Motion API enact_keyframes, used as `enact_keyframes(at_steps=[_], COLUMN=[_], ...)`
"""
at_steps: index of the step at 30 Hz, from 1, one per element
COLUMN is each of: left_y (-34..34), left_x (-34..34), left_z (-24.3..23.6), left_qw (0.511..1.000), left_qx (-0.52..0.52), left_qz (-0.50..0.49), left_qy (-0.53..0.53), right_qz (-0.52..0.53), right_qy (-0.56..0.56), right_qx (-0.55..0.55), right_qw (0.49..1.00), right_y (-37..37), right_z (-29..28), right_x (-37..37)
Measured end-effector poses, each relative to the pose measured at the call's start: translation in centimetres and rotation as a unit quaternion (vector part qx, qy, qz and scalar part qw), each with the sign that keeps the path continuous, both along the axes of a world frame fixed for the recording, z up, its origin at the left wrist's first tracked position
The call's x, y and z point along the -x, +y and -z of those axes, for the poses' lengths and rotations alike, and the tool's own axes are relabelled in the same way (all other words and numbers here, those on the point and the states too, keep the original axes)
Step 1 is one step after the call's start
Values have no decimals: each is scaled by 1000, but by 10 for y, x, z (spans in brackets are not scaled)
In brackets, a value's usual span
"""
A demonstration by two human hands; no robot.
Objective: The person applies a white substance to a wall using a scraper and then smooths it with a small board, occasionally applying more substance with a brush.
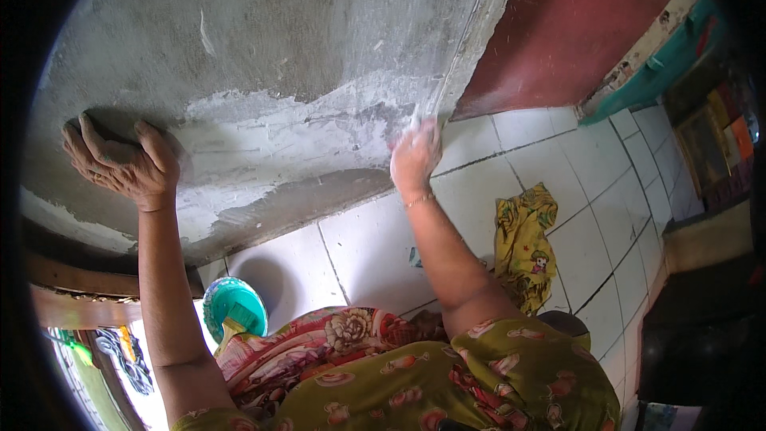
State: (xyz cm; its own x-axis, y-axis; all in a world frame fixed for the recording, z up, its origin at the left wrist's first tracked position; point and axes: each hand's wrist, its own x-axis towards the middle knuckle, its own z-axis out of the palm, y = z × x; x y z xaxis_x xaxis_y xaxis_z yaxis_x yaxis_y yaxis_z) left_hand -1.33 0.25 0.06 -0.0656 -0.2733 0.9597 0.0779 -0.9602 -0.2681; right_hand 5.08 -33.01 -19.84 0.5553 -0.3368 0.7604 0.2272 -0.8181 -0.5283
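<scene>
While the left hand (120,161) lies flat, fingers spread, on the grey plastered wall (279,56), the right hand (415,156) (blurred) presses the wall's corner edge; its grasp cannot be told.

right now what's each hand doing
Left hand: open, fingers spread, pressed flat on the grey wall, holding nothing.
Right hand: blurred at the wall's corner edge; grip cannot be told.
</scene>
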Motion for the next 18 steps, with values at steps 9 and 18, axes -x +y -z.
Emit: enact_keyframes(at_steps=[9,18], left_y=[7,0], left_x=[3,0], left_z=[7,0], left_qw=[1000,1000], left_qx=[-12,-24], left_qz=[-10,-1], left_qy=[3,-8], right_qz=[-73,-59], right_qy=[-29,150], right_qx=[-107,-85], right_qw=[991,983], right_y=[4,-9], right_z=[-87,30], right_x=[4,9])
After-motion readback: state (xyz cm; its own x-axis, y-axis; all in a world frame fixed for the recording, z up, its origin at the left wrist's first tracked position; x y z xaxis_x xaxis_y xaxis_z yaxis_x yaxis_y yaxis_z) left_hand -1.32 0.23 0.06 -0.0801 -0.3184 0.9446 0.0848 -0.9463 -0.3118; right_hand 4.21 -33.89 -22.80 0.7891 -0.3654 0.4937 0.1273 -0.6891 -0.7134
